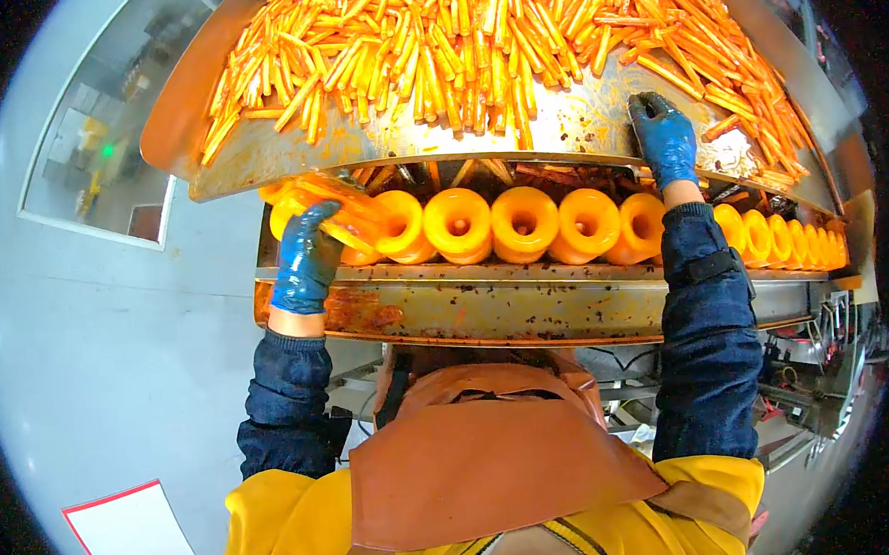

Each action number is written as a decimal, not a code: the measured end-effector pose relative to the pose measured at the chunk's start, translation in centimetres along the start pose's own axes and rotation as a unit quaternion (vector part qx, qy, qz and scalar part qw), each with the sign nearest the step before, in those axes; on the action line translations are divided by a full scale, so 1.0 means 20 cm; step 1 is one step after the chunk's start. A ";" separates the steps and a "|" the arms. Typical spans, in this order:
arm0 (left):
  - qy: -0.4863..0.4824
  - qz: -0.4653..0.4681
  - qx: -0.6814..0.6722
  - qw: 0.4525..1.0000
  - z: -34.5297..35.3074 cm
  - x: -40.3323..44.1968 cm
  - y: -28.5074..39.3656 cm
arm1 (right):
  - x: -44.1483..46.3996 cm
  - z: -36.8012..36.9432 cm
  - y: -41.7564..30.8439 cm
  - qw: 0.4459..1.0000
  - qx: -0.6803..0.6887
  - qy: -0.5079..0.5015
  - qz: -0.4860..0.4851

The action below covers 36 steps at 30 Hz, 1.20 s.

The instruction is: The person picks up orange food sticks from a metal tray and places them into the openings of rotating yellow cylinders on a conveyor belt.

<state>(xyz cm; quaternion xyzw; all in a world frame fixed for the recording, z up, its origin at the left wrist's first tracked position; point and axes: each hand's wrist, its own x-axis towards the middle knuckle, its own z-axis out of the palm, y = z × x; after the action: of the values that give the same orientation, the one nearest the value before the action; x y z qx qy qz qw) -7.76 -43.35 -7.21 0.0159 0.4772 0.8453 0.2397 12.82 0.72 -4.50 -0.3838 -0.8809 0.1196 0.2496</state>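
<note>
Many orange sticks (445,54) lie heaped on a metal tray (389,141) at the top. Below the tray's edge runs a row of round orange cups (524,224) with holes in their middles. My left hand (310,254), in a blue glove, is closed round a bunch of orange sticks (347,210) over the cups at the row's left end. My right hand (665,139), also gloved, rests at the tray's front part near the heap, its fingers curled together; whether anything is between them is hidden.
A metal ledge (505,310) with dark specks runs along the front of the cups. On the left are a pale wall with a window (101,134) and a red-edged white panel (138,539). Machine parts and cables (815,360) show at the right.
</note>
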 end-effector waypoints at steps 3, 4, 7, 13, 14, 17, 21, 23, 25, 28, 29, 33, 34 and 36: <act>-0.132 0.227 0.496 0.828 -0.08 0.00 -0.06 | 0.00 0.00 0.00 1.000 -0.016 -0.005 -0.006; -0.132 0.228 0.495 0.828 -0.09 0.01 -0.05 | 0.00 -0.01 0.00 1.000 -0.017 -0.010 -0.005; -0.170 0.239 0.514 0.806 -0.01 -0.04 0.00 | 0.00 0.00 0.00 1.000 -0.014 -0.007 -0.005; -0.030 0.096 0.146 0.984 0.20 -0.18 0.19 | 0.00 0.01 0.02 1.000 -0.016 0.009 -0.019; -0.029 0.097 0.146 0.984 0.14 -0.15 0.17 | 0.00 0.01 0.01 1.000 -0.013 0.012 -0.018; -0.056 0.050 0.213 0.974 0.08 -0.12 0.13 | 0.00 0.01 0.01 1.000 -0.002 0.005 -0.019; -0.050 0.090 0.065 0.993 0.12 -0.11 0.17 | 0.00 -0.01 -0.01 1.000 0.004 -0.001 0.001; -0.030 0.112 0.081 0.990 0.11 -0.06 0.15 | 0.01 0.00 0.01 1.000 0.002 -0.006 0.000; -0.022 0.106 0.116 0.987 0.05 -0.02 0.10 | 0.00 0.02 0.02 1.000 -0.001 0.008 -0.006; -0.031 0.120 0.212 0.969 0.03 0.01 0.10 | -0.01 -0.01 -0.01 1.000 0.002 0.022 -0.002; -0.032 0.121 0.213 0.969 0.07 0.04 0.13 | -0.01 -0.01 -0.02 1.000 0.005 0.008 0.000; -0.060 0.243 0.409 0.877 0.29 0.31 0.25 | -0.01 -0.01 -0.01 1.000 0.010 0.008 -0.001; -0.098 0.252 0.481 0.834 0.34 0.42 0.27 | -0.01 -0.01 -0.02 1.000 0.006 0.005 0.005; -0.124 0.309 0.610 0.719 0.40 0.71 0.27 | -0.01 -0.02 -0.03 1.000 0.004 0.007 0.014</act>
<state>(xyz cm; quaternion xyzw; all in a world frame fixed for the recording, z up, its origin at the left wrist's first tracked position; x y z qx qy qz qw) -20.34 -33.27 -1.23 0.4102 0.8239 0.3891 -0.0392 12.80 0.13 -3.98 -0.3963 -0.8733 0.1238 0.2550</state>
